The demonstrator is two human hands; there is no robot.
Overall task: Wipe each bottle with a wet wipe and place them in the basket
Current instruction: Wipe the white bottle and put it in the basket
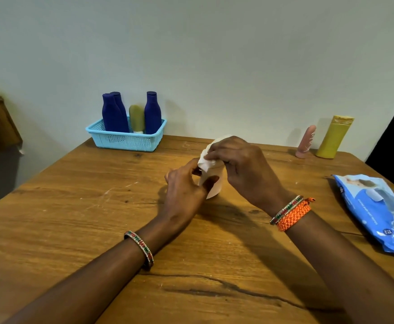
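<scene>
Both forearms are stretched over the near edge of the counter [51,218], and the hands meet near its middle. The left hand [184,183] is curled round the lower part of a pale bottle [211,191], thumb across its front. The right hand [240,160] pinches a white wipe [206,160] bunched over the bottle's top. The bottle is mostly hidden, and whether its base touches the counter cannot be told.

The step in hand is judged to be the wiping of this bottle. It is best done with the bottle held firm low down and turned a little at a time, while the wipe is drawn from cap to base so that every side is covered. The grip should then be shifted so that the part under the left fingers is reached too.

At the far left corner a light blue basket [126,141] is seen against the wall. Three dark blue bottles [152,111] and one olive tube [137,118] stand in it: four in all. One bottle is in the hands. Near the far right corner, one pink tube [306,141] and one yellow bottle [334,137] stand just beside each other, judged still to be wiped. One blue pack of wipes [376,211] lies at the right edge.
</scene>
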